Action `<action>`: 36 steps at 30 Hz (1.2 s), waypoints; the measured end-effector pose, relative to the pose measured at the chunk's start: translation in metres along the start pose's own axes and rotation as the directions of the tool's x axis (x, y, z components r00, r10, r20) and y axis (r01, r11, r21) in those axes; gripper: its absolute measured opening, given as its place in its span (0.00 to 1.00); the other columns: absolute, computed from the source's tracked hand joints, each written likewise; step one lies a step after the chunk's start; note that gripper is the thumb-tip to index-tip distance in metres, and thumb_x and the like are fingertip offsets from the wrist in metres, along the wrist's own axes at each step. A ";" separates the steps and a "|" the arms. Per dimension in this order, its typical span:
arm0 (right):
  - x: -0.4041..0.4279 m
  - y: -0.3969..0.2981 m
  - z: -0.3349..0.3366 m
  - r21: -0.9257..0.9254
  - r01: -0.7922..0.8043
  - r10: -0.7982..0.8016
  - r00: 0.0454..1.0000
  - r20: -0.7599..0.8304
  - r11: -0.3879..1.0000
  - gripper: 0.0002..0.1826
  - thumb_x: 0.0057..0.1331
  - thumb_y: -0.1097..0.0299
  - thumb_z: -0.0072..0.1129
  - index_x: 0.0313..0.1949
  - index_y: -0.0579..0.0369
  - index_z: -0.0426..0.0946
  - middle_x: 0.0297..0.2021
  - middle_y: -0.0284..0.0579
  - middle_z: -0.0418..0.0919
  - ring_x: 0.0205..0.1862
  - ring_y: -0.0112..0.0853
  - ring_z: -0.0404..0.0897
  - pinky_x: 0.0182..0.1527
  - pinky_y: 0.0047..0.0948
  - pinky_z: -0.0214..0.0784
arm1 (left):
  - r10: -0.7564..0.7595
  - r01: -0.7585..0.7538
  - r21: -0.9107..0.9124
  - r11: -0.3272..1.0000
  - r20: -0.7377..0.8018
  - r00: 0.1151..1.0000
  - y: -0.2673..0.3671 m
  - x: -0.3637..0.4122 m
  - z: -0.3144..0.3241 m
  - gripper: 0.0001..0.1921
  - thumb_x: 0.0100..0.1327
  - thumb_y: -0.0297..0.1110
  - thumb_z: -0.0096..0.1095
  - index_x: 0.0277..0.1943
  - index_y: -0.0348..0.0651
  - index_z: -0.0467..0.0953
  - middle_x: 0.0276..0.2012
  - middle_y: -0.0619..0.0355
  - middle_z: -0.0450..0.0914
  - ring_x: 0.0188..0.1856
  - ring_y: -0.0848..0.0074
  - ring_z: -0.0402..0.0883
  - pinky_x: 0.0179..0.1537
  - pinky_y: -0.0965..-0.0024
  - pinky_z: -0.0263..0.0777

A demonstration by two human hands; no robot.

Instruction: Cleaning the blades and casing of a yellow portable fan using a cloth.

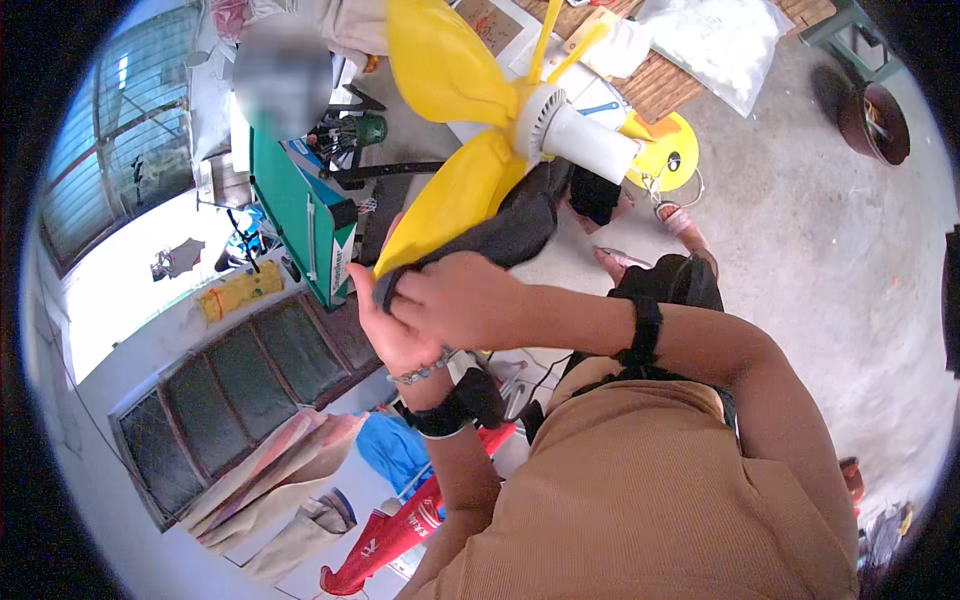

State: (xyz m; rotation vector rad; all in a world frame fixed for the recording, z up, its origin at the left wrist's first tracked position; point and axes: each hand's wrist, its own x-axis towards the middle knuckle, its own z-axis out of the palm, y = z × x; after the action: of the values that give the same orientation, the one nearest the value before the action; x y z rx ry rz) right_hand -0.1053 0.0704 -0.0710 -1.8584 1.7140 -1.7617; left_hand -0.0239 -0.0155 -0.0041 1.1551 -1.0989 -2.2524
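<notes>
A fan with yellow blades and a white motor housing fills the upper middle of the view. One broad yellow blade points down towards me. My right hand grips a dark grey cloth, which lies along that blade's lower edge and reaches up towards the motor. Cupped around the blade's tip is my left hand, its thumb raised at the side and most fingers hidden behind the blade and cloth. Both hands meet at the tip. A beaded bracelet circles my left wrist.
A green box stands on the left beside a dark window frame. A wooden table bears a plastic bag. Below it are a yellow duck-faced disc and another person's foot. A brown bin stands at right.
</notes>
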 end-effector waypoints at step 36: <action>-0.020 0.071 -0.016 0.042 -0.616 0.595 0.738 -0.319 0.786 0.09 0.61 0.70 0.49 0.41 0.56 0.72 0.29 0.54 0.77 0.33 0.50 0.78 0.32 0.44 0.70 | 0.171 -0.156 0.180 0.971 -0.073 0.983 -0.014 -0.007 0.024 0.49 0.56 0.75 0.35 0.61 0.33 0.63 0.60 0.48 0.69 0.62 0.62 0.68 0.64 0.59 0.57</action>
State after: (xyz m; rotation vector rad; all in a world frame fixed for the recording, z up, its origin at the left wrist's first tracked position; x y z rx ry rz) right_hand -0.1567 0.0673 -0.1266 -0.8567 2.1740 -1.7689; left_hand -0.0385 0.0087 -0.0031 1.1721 -1.3250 -1.9942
